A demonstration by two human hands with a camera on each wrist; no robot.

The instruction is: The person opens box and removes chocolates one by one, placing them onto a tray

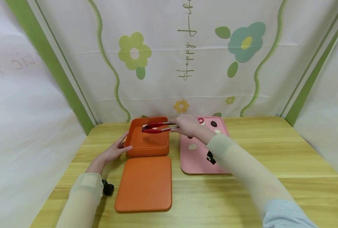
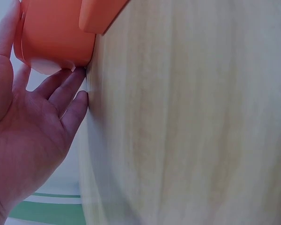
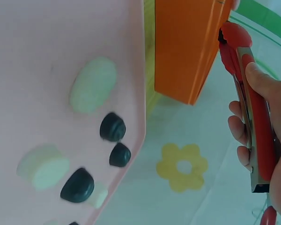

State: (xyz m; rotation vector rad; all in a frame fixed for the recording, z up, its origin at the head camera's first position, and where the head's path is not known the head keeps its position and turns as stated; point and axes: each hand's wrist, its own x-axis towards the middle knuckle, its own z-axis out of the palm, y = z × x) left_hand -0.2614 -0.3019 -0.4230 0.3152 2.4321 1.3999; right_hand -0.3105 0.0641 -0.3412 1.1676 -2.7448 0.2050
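My right hand (image 1: 187,125) grips red-handled metal tongs (image 3: 260,126). In the head view the tongs' red tips lie over the orange box (image 1: 149,152), with something dark at their ends; whether they pinch it is too small to tell. Inside the box, small pale shapes show beside the tips, partly hidden. My left hand (image 1: 115,152) rests against the box's left side, thumb at the near corner and fingers spread along the wall. The left wrist view shows those fingers (image 2: 65,93) loosely extended, touching the box and the table.
A flat orange lid (image 1: 144,183) lies in front of the box. To the right, a pink tray (image 1: 193,163) bears several dark, chocolate-like pieces (image 3: 78,185) and pale pieces (image 3: 93,84). A patterned curtain (image 1: 163,82) hangs behind the wooden table (image 1: 203,199).
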